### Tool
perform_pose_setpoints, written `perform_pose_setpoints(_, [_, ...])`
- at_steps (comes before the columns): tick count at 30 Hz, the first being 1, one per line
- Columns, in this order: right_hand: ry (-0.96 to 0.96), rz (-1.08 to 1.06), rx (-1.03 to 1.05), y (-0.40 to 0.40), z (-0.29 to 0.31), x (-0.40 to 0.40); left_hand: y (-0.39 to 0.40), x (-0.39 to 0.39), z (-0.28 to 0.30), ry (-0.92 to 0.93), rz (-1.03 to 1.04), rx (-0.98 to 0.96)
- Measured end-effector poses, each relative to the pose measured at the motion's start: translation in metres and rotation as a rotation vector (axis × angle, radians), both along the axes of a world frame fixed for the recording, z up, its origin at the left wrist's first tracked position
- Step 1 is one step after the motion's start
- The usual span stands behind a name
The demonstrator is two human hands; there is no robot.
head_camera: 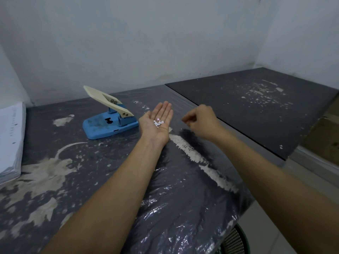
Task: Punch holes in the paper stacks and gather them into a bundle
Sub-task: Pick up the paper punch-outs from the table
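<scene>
While the frame's left edge cuts off most of it, a paper stack (10, 140) lies far left of both hands, its long side running away from the person and small punched holes dotting its top sheet near the right edge. Between that stack and the left hand (157, 123) stands a blue hole punch (110, 123), its cream lever raised and pointing up and away to the left, its base's long axis running left to right. Just right of the punch, the left hand is held palm up with fingers straight and together, pointing away; a small heap of white paper dots (158, 123) rests in the palm. Bare, scuffed dark table (88, 180) lies under and before the forearms. Near the left hand, but apart from it, the right hand (200, 121) hovers with fingers curled, tips drawn together; whether they pinch anything is too small to tell. Beyond it sits a second dark tabletop (256, 107), its near edge running diagonally. A green mesh bin (236, 241) is cut off at the bottom.
</scene>
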State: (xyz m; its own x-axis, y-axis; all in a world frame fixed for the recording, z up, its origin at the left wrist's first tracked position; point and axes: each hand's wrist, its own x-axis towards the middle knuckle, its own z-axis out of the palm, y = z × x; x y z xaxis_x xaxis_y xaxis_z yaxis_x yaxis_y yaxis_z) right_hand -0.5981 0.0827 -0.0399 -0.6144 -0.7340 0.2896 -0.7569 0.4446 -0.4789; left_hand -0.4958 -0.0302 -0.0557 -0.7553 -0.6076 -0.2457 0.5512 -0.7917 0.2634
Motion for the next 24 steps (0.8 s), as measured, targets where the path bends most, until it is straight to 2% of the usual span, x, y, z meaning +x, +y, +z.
perform_pose_setpoints(6, [0.177, 0.004, 0.141, 0.002, -0.026, 0.004, -0.001, 0.001, -0.004, -0.023, -0.006, -0.009])
perform_pose_setpoints(13, [0.041, -0.102, -0.020, -0.001, -0.031, 0.009, -0.001, 0.001, -0.004, -0.041, -0.008, -0.018])
perform_pose_setpoints(18, [0.035, -0.146, -0.113, -0.006, -0.034, 0.015, 0.002, 0.001, -0.004, -0.050, -0.010, -0.025])
perform_pose_setpoints(20, [0.062, -0.156, -0.068, -0.010, -0.034, 0.013, 0.002, 0.001, -0.003, -0.057, -0.011, -0.031])
perform_pose_setpoints(24, [0.270, -0.137, 0.205, -0.014, -0.032, 0.014, 0.001, 0.002, -0.003, -0.054, -0.018, -0.022])
